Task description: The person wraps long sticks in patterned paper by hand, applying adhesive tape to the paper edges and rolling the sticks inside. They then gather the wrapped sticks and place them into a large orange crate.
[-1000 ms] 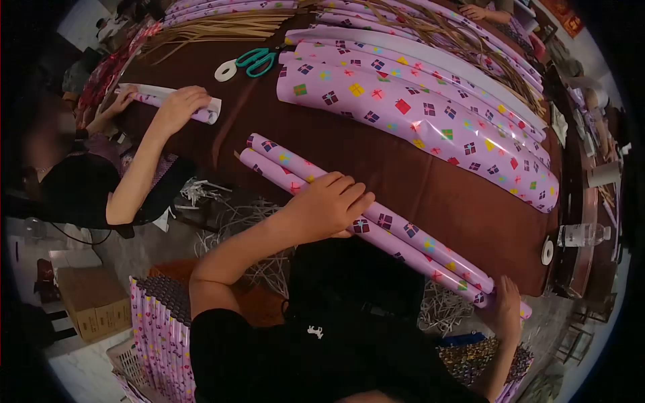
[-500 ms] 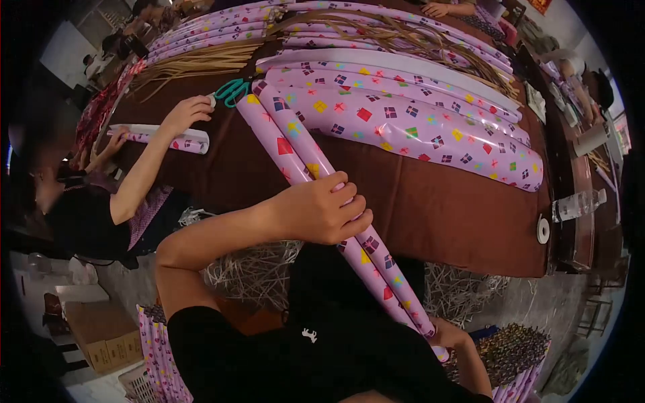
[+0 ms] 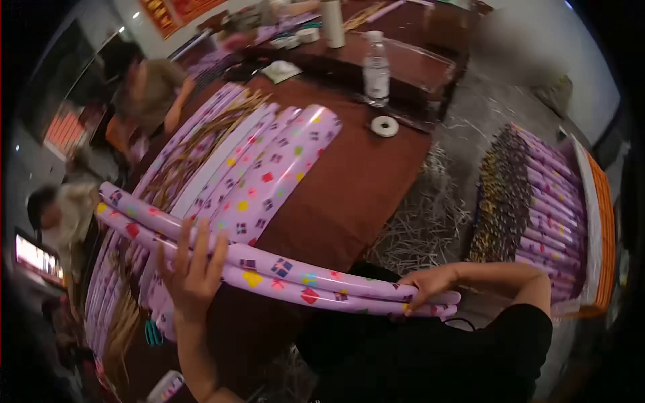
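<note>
Two long pink rolls of gift wrap [image 3: 269,265] with a printed gift-box pattern lie side by side across my front. My right hand [image 3: 430,289] is closed around both near their right ends. Farther left, my left hand [image 3: 195,269] lies across the rolls with its fingers straight and spread. Its thumb is hidden. Beyond the rolls, a wide pink gift-wrap roll [image 3: 275,174] rests on the brown-covered table [image 3: 356,181].
More pink rolls and brown strips [image 3: 121,322] lie at the left, near teal scissors [image 3: 153,332]. A water bottle [image 3: 376,70] and white tape roll [image 3: 384,126] stand at the far edge. A box [image 3: 591,228] of finished rolls sits right. People work at the left.
My view has turned right, bringing the box of rolls into sight. The two held rolls have swung from steep to nearly level. My left hand's fingers have straightened from a wrapped grip.
</note>
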`<state>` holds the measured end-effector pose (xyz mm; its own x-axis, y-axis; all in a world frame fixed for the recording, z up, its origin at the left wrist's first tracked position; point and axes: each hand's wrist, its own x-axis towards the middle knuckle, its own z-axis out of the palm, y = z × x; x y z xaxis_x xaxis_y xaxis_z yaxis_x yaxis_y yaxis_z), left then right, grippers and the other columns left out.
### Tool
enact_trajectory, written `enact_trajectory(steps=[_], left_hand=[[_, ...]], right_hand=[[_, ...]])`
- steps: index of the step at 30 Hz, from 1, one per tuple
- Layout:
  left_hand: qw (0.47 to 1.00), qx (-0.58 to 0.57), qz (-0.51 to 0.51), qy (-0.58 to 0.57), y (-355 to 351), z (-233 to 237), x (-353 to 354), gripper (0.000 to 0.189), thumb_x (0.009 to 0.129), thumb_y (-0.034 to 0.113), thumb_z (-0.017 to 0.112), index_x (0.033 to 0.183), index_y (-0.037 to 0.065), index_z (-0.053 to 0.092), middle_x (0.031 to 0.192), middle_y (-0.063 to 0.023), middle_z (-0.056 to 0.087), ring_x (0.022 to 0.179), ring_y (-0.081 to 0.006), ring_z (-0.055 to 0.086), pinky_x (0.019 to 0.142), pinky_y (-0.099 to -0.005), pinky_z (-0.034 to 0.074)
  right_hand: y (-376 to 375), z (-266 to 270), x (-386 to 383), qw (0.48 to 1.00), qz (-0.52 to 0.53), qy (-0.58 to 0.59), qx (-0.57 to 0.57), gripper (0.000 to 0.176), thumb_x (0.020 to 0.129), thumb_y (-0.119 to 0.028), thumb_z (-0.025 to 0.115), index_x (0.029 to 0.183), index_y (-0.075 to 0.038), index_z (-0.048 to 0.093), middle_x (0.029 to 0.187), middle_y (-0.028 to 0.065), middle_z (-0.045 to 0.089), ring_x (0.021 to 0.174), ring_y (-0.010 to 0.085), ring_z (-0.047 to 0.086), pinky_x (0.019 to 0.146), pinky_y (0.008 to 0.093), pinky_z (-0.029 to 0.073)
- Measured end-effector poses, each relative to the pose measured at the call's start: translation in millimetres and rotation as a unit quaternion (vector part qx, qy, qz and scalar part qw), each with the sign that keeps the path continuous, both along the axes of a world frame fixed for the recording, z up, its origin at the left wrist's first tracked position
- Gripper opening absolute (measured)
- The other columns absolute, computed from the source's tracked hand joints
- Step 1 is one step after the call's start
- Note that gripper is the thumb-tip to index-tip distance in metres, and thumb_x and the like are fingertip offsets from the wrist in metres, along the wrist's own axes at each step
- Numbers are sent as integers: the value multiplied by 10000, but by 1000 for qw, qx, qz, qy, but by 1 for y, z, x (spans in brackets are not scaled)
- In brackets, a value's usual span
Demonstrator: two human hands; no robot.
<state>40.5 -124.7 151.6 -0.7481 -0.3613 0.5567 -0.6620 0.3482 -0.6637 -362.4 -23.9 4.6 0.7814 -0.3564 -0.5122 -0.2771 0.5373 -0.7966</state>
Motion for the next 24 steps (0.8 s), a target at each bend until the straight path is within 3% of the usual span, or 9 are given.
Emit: enact_trajectory(steps=[2,4,5,7,10,15,19,22,24], left_hand=[[994,-19,37,97,-14,1,-17,284,908,120,623,1190,148,613,1390,-116,533,1345,-339,441,1146,-569,198],[973,-51,-57,216,-33,-8,-37,456,864,77,656,1289,131,496,1476,-186,399,1376,-399,372,1140,-612,171],[976,-30,-29,216,-34,-16,-36,530,850,61,644,1320,117,406,1481,-232,347,1385,-442,325,1122,-651,181],[962,-58,-126,235,-36,-32,-57,468,846,61,637,1265,98,432,1442,-220,383,1377,-458,322,1107,-660,220],[965,17,-197,173,-19,-61,-72,546,842,35,654,1327,115,415,1401,-218,412,1323,-422,407,1100,-617,292],[958,135,-220,125,1,-111,-76,396,879,111,623,1263,118,528,1347,-181,492,1290,-357,467,1083,-595,324],[952,186,-209,123,12,-118,-77,314,871,103,603,1185,101,585,1325,-162,531,1269,-315,506,1091,-555,343],[947,218,-200,128,13,-119,-77,282,887,60,579,1169,46,579,1313,-212,533,1248,-358,519,1092,-565,338],[941,250,-193,118,12,-121,-74,351,911,53,554,1260,48,527,1388,-214,477,1311,-359,453,1121,-571,299]], right_hand=[[2,16,-1,998,-51,-37,-23,367,865,-171,737,1170,-23,596,1023,45,682,960,119,623,856,276,493],[4,28,-3,989,-94,-69,-88,347,876,-155,724,1168,-19,596,1049,52,686,952,125,644,857,277,495],[6,34,-5,985,-122,-63,-101,353,876,-137,721,1179,-12,587,1074,65,688,948,136,661,864,289,506],[13,40,-9,974,-190,-61,-111,371,874,-130,722,1195,-12,577,1078,69,688,951,140,664,871,294,512],[19,43,-15,934,-318,-87,-136,420,881,-99,706,1252,-11,531,1117,101,676,961,172,668,892,326,533],[13,55,-16,819,-526,-177,-145,464,905,-147,669,1294,1,464,1159,142,647,944,224,678,832,356,561],[-7,67,-24,690,-695,-103,-172,381,919,-178,660,1217,-4,498,1099,134,667,910,219,684,772,347,568],[-23,52,-33,593,-770,-158,-173,299,920,-175,662,1136,-16,529,1046,128,676,862,215,685,727,363,582],[-31,43,-34,542,-797,-212,-160,259,930,-168,644,1087,9,538,984,125,680,848,217,683,729,373,588]])
